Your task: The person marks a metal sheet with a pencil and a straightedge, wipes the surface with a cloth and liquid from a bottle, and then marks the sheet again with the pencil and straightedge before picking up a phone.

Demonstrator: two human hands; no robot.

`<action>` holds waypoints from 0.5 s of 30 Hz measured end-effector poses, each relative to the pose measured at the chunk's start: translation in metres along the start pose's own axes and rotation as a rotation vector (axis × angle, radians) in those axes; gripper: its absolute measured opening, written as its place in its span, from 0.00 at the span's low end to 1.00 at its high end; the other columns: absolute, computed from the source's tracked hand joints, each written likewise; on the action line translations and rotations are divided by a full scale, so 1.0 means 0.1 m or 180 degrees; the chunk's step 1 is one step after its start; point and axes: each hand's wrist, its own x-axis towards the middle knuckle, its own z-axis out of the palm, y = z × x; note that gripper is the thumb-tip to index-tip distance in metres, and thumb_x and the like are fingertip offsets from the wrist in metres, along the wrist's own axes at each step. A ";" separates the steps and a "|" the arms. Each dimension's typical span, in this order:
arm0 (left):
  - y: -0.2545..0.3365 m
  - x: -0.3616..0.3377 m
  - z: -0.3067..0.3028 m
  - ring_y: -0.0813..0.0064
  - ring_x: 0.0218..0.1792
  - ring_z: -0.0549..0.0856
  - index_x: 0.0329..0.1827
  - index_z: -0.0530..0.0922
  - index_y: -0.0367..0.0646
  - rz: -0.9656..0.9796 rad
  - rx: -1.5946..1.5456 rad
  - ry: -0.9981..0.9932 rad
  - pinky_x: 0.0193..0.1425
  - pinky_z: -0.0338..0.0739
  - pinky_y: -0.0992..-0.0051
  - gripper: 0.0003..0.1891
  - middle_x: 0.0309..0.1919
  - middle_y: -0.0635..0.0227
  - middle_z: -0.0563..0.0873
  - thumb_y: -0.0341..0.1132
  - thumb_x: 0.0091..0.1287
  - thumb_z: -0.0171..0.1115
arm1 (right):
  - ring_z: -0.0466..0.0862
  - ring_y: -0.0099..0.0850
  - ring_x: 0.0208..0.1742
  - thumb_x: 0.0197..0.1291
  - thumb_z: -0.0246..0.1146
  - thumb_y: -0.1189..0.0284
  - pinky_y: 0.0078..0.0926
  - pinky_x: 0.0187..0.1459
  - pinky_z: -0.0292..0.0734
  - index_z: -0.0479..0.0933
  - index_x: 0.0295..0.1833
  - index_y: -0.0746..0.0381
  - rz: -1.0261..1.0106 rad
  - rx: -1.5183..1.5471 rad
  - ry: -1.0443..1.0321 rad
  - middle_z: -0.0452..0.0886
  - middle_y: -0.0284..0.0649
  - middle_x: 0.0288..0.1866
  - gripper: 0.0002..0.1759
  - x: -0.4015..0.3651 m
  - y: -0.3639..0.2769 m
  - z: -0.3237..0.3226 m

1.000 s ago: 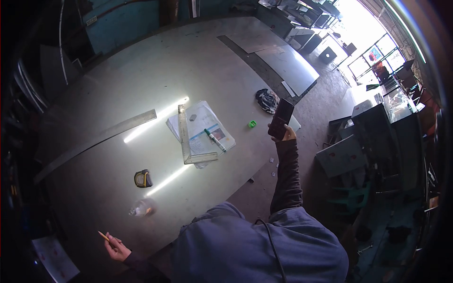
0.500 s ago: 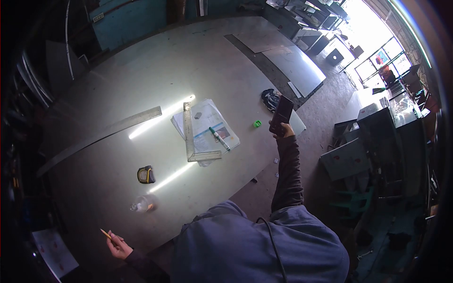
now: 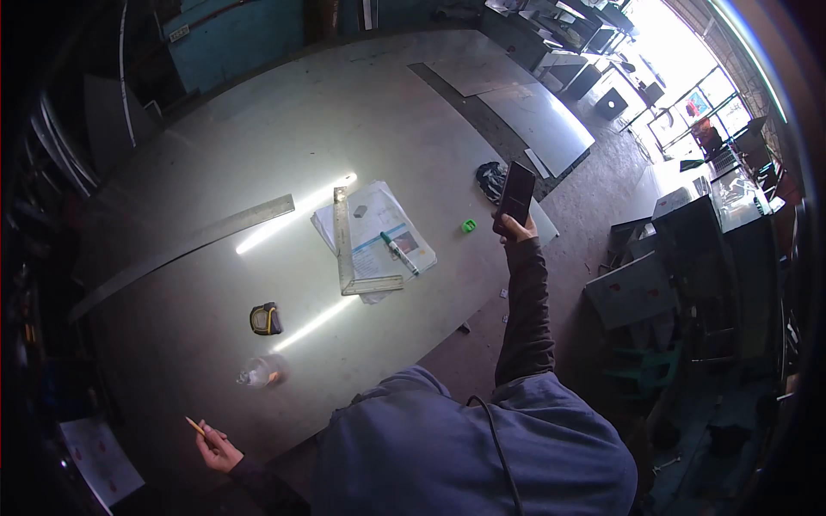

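My right hand [image 3: 519, 230] grips a dark smartphone [image 3: 515, 191] by its lower end, beyond the right edge of the big metal-topped table [image 3: 396, 103]. At the lower left, my left hand [image 3: 220, 450] pinches a yellow pencil [image 3: 195, 426], its tip pointing up and left. A stack of printed papers [image 3: 379, 219] lies mid-table under a metal square [image 3: 344, 245] and a green-and-white marker [image 3: 400, 254]. Closest to the phone are a green pencil sharpener-like item [image 3: 469, 225] and a black crumpled bundle [image 3: 492, 182].
A long flat metal bar [image 3: 206, 230] lies across the left of the table. Nearer me are a tape measure [image 3: 266, 319] and a clear container [image 3: 261, 372]. Sheet metal [image 3: 516, 120] lies at the far right; a green stool [image 3: 641, 370] stands on the floor.
The phone has risen slightly and tilted a little in my right hand. My left hand with the pencil has barely shifted. Things on the table stay put.
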 end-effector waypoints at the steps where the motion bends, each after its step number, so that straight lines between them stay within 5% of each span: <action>1: 0.00 0.00 0.00 0.88 0.23 0.68 0.49 0.75 0.35 0.0002 -0.0004 0.0003 0.27 0.62 0.87 0.12 0.23 0.75 0.73 0.33 0.68 0.54 | 0.82 0.31 0.36 0.54 0.62 0.71 0.23 0.21 0.77 0.67 0.55 0.58 -0.0123 -0.0070 0.0064 0.80 0.47 0.42 0.22 0.04 0.01 0.00; 2: 0.01 -0.01 -0.01 0.88 0.23 0.68 0.49 0.75 0.35 0.0036 0.0085 -0.0038 0.27 0.62 0.87 0.12 0.23 0.75 0.73 0.34 0.68 0.54 | 0.82 0.30 0.28 0.54 0.62 0.69 0.22 0.14 0.72 0.69 0.52 0.59 -0.0249 -0.0137 0.0129 0.81 0.48 0.37 0.20 0.05 -0.01 0.02; 8: -0.04 -0.03 0.01 0.90 0.24 0.67 0.50 0.75 0.36 0.0218 0.0205 -0.0147 0.26 0.59 0.88 0.13 0.25 0.78 0.73 0.34 0.68 0.54 | 0.79 0.31 0.19 0.57 0.55 0.61 0.23 0.10 0.70 0.69 0.50 0.65 -0.0197 0.0332 0.0258 0.80 0.54 0.34 0.20 0.06 -0.18 0.15; 15: -0.10 -0.01 -0.02 0.90 0.24 0.67 0.50 0.75 0.36 0.0276 0.0259 -0.0226 0.26 0.59 0.88 0.13 0.25 0.78 0.74 0.34 0.69 0.53 | 0.83 0.44 0.31 0.57 0.46 0.58 0.29 0.16 0.76 0.66 0.57 0.69 -0.0404 0.1182 -0.0537 0.77 0.64 0.43 0.29 0.12 -0.21 0.11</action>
